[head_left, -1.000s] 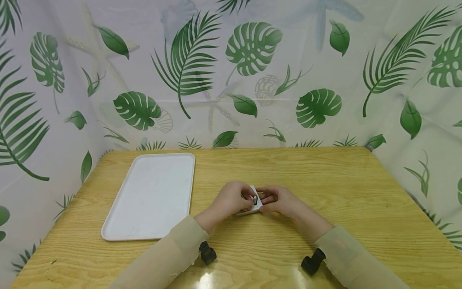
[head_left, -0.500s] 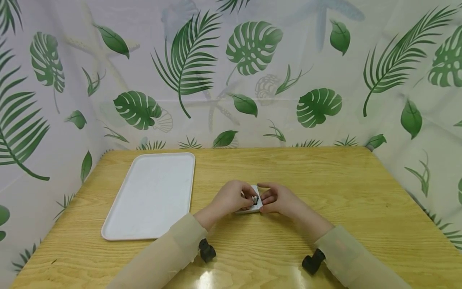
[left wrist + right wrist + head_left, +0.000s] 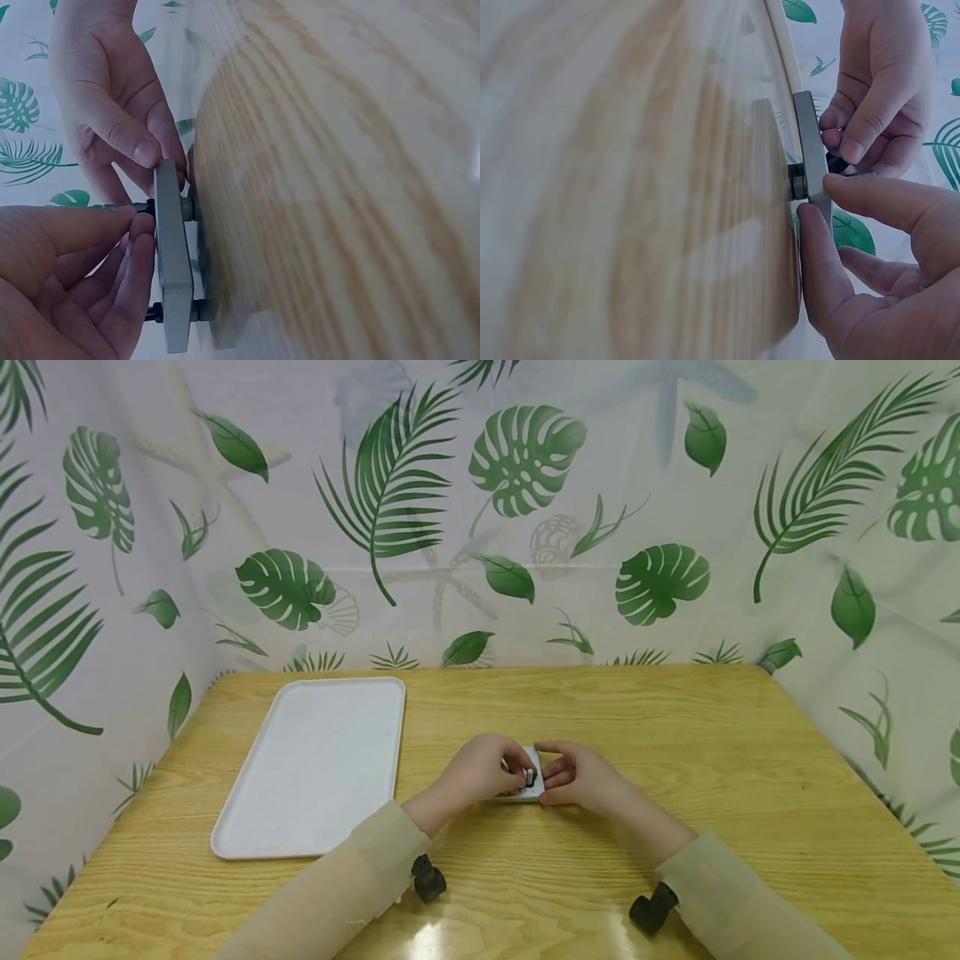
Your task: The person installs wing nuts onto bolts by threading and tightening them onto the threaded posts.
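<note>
A flat light-grey metal plate (image 3: 172, 255) stands just above the table on stubby feet. A threaded bolt (image 3: 120, 207) rises through it, with a small black nut (image 3: 151, 207) around the bolt close to the plate's face. My left hand (image 3: 474, 768) pinches this nut between thumb and forefinger, partly hiding it. A second black fastener (image 3: 154, 312) pokes out of the plate nearer the left wrist camera. At the plate's right edge, my right hand (image 3: 588, 778) grips with the thumb on top and a finger underneath, as the right wrist view shows.
A white rectangular tray (image 3: 315, 760) lies on the left of the wooden table (image 3: 712, 752). Behind the table hangs a leaf-printed cloth (image 3: 570, 527), which also lines both sides. Black wrist cameras hang below both sleeves.
The plate has turned slightly, its near edge now more level. My right fingers have shifted a little at its edge. The left hand keeps hold at the bolt with slight finger movement.
</note>
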### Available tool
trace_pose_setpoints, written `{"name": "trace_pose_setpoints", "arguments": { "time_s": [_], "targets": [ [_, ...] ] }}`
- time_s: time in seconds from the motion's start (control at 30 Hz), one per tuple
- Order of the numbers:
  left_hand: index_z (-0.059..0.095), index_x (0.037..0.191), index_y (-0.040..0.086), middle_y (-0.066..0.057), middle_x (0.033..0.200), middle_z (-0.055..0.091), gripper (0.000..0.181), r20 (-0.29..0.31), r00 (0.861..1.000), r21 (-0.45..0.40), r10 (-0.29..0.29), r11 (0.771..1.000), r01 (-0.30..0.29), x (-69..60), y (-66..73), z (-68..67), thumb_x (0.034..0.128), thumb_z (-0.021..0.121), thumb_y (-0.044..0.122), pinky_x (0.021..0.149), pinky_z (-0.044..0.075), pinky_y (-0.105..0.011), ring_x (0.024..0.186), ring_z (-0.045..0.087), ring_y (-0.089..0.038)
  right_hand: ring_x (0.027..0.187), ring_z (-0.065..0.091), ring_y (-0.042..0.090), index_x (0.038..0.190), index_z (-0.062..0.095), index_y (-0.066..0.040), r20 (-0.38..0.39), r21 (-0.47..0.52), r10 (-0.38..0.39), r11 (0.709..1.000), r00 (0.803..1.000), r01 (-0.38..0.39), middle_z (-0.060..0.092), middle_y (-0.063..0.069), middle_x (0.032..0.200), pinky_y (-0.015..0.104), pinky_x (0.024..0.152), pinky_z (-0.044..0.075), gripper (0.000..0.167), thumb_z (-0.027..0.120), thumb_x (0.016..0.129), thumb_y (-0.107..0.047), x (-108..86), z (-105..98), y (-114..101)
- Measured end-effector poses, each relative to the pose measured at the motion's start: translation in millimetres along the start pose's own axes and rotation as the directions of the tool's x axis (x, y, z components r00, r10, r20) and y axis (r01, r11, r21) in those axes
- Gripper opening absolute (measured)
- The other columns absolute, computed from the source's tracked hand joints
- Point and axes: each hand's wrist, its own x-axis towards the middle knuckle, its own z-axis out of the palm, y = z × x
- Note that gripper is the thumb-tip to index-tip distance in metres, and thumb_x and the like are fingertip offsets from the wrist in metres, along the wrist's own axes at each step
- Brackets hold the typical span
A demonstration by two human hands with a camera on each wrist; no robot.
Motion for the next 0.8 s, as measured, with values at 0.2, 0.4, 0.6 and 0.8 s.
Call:
{"name": "trace_pose_setpoints", "arguments": {
  "time_s": [0.2,0.4,0.6,0.8],
  "targets": [
    [0.081,0.111,0.005,-0.008,0.094,0.077,0.018,-0.007,1.0,0.001,-0.012,1.0,0.012,-2.2,2.1,-0.4,0.0957,0.074,-0.001,0.065,0.047,-0.018,0.076,0.06,-0.009,0.106,0.074,0.028,0.159,0.037,0.009,-0.004,0.0,0.0,1.0,1.0,0.0,0.067,0.029,0.123,0.032,0.086,0.065,0.079,0.078,0.091,0.006,-0.9,-0.3,0.6],
    [0.081,0.109,0.011,-0.003,0.095,0.075,0.014,-0.031,0.999,0.036,-0.011,0.999,0.012,-5.4,1.6,-1.9,0.0985,0.072,0.007,0.066,0.048,-0.02,0.075,0.059,-0.008,0.105,0.074,0.027,0.156,0.042,0.009,-0.023,0.008,-0.004,1.0,1.0,0.005,0.068,0.027,0.122,0.032,0.086,0.064,0.074,0.078,0.092,0.004,-4.2,-0.8,1.5],
    [0.081,0.106,0.013,-0.001,0.097,0.076,0.011,-0.057,0.998,0.063,0.002,0.998,0.002,-20.9,-6.9,-11.7,0.1025,0.07,0.015,0.07,0.055,-0.025,0.079,0.065,-0.009,0.101,0.072,0.027,0.141,0.058,0.011,-0.096,-0.086,-0.074,0.994,0.993,0.066,0.07,0.024,0.115,0.032,0.085,0.061,0.052,0.077,0.093,-0.001,-14.8,-0.4,2.2],
    [0.081,0.103,0.016,0.003,0.095,0.076,0.009,-0.105,0.994,0.147,-0.032,0.988,0.047,-48.9,-22.3,-31.1,0.1019,0.072,0.016,0.075,0.057,-0.03,0.085,0.067,-0.011,0.096,0.069,0.022,0.122,0.073,0.004,-0.148,-0.256,-0.138,0.962,0.979,0.097,0.074,0.014,0.107,0.031,0.081,0.06,0.026,0.074,0.098,-0.006,-31.5,-1.5,-0.2]
  ]
}}
